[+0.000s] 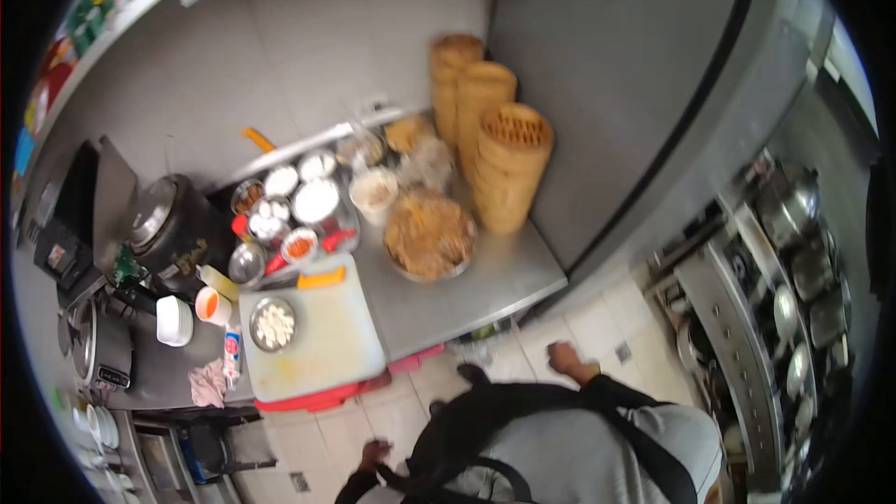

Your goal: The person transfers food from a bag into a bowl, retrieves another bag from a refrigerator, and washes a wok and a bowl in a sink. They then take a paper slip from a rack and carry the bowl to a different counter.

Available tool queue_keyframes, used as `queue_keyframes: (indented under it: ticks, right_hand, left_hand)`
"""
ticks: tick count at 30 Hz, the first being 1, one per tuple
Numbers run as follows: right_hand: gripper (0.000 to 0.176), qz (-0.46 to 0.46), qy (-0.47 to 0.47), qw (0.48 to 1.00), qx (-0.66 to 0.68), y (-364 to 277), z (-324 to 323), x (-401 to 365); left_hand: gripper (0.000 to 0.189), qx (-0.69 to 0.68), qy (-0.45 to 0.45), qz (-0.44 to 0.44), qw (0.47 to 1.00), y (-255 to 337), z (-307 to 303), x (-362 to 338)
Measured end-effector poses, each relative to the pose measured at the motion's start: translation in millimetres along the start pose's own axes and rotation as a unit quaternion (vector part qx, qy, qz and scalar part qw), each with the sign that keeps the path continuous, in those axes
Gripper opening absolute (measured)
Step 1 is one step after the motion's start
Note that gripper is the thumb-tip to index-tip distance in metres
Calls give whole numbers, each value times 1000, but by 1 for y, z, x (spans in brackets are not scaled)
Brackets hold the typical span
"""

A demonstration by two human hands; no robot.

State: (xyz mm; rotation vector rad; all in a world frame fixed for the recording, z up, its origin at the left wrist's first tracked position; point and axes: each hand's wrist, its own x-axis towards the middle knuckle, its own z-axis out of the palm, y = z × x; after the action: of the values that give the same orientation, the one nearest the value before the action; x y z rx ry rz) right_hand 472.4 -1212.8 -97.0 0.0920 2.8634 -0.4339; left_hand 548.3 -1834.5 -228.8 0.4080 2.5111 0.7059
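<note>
My right hand (566, 358) hangs over the tiled floor, right of the counter's front corner, its fingers curled and nothing visible in them. Low in the view, my left hand (376, 453) is beside a black strap; its fingers are blurred. Both are away from the counter (448, 303). On it, a white cutting board (327, 345) carries a metal bowl of pale pieces (275, 325) and an orange-handled tool (322, 278). A large bowl of brown food (429, 235) sits to the board's right, near stacked bamboo steamers (509, 168).
Several small bowls (315, 201) crowd the counter's back. Left are a black cooker (177, 233), white containers (175, 320) and a pink cloth (208, 383). A tall steel cabinet (625, 65) stands at the right, with a rack holding pans and ladles (787, 313) beyond.
</note>
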Motion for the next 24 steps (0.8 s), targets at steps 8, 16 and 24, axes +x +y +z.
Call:
queue_keyframes:
  ticks: [8,16,24]
  right_hand:
    - [109,356,-118,867,329,91,17,-135]
    - [50,375,91,908,164,184,79,-174]
    - [54,360,-42,907,216,302,59,-197]
  left_hand:
    - [41,-127,-18,-27,991,60,-30,102]
    - [39,-201,21,-102,974,167,-1,111]
    - [30,-139,-95,-191,967,229,57,99]
